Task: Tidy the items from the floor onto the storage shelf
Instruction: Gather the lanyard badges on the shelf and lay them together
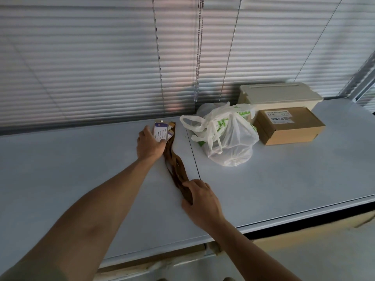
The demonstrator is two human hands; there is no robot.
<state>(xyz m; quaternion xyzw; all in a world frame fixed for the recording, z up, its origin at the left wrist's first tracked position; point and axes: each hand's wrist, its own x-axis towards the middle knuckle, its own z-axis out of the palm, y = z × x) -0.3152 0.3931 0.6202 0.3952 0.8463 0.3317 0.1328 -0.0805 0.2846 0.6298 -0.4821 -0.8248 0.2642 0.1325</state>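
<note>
A bundle of brown lanyards with white and purple badge cards lies on the pale shelf top. My left hand rests at the far end, its fingers closed around the badge cards. Nearer to me, my right hand presses on the near end of the lanyard straps, fingers curled over them. The straps stretch in a line between both hands.
A tied white plastic bag sits just right of the lanyards. Behind it stand a brown cardboard box and a cream lidded bin. Window blinds with hanging cords back the shelf. The shelf's front edge runs at the right.
</note>
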